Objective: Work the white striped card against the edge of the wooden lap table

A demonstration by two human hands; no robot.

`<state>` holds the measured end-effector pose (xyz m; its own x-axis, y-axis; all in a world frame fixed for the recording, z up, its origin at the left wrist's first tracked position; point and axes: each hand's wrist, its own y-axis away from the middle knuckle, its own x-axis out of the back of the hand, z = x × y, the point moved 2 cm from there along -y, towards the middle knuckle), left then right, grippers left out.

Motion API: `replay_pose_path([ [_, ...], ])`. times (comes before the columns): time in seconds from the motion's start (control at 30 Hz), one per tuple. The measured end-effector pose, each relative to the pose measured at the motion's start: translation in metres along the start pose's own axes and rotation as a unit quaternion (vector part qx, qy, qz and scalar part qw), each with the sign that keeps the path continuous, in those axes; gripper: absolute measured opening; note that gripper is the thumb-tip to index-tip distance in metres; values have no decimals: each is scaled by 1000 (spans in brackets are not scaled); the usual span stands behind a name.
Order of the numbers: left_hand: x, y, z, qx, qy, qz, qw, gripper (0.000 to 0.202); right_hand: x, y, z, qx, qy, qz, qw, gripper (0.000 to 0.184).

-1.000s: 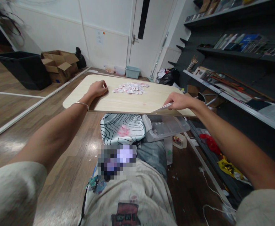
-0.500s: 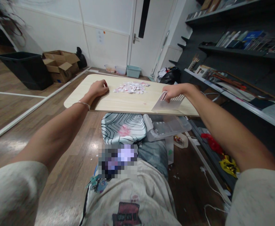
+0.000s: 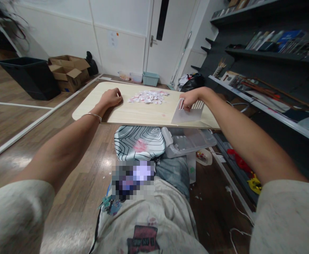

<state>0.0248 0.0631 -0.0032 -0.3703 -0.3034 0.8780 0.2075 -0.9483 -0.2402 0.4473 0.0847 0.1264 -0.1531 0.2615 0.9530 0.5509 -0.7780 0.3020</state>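
Note:
My right hand (image 3: 190, 100) grips a thin white slotted plastic panel (image 3: 188, 115) by its slotted top. The panel stands on edge, slightly tilted, with its lower edge at the pale wooden tabletop (image 3: 138, 117), near the front right. On the left part of the tabletop rests my left hand (image 3: 112, 97), its fingers curled in; whatever may be inside them is hidden. Between the hands, a little farther back, lies a loose pile of small white and pinkish paper scraps (image 3: 150, 96). The scraps touch neither hand nor the panel.
Below the table's near edge are a black-lined white cushion-like thing (image 3: 138, 141) and a clear plastic bin (image 3: 188, 141). A black bin (image 3: 29, 79) and open cardboard boxes (image 3: 69, 72) stand at the left. Dark shelves (image 3: 265, 70) line the right side.
My right hand has shifted slightly left, and the white slotted panel has turned a little in it. My left hand and the paper scraps look unmoved.

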Motion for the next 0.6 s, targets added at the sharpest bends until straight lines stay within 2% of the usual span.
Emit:
replay_pose_path([
  [0.17,1,2,2,0,-10,-5,1000,45,-6,-7,10,-21,-8,-45,999,47],
  [0.4,-2,-2,-1,-5,-5,-4,1000,46,-5,-10,16,-33,-59,-100,993,55],
  [0.6,0,0,1,-3,-18,-6,1000,47,-7,-18,30,-34,-104,-125,986,50],
])
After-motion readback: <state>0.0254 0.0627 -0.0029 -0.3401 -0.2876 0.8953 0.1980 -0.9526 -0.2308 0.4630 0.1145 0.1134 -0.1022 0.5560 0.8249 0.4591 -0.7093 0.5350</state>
